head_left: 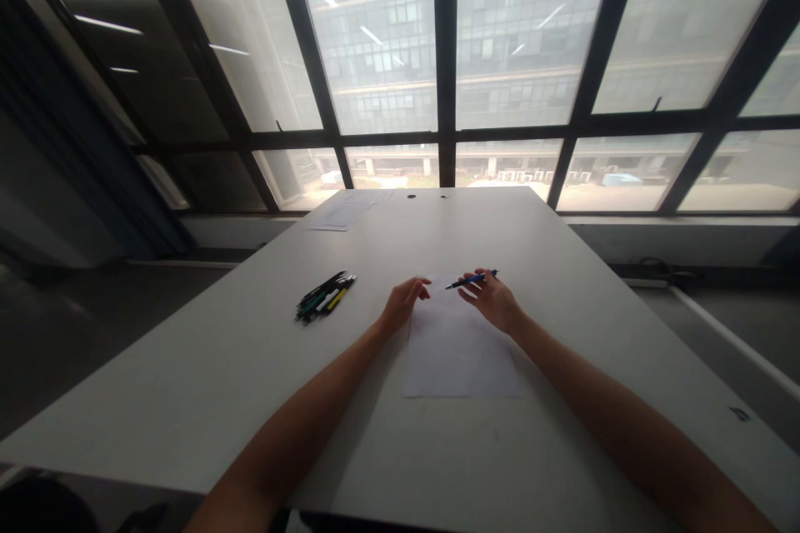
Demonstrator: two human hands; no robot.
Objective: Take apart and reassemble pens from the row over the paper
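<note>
A blue pen (pixel 473 279) with a dark tip is held in my right hand (pixel 493 302), its tip pointing left above the upper part of a white sheet of paper (pixel 462 358). The fingers of that hand are spread beneath and around the pen. My left hand (pixel 402 304) is at the upper left edge of the sheet, fingers loosely bent and a little apart, with nothing visible in them. Left of it lies a pile of pens and markers (pixel 322 300), mostly black, with a yellow and a green one among them.
The white table (pixel 250 350) stretches toward large framed windows. Printed papers (pixel 337 212) lie at its far left. Two small dark items, one a round piece (pixel 411 196), sit near the far edge. A dark mark (pixel 740 414) is at the right edge.
</note>
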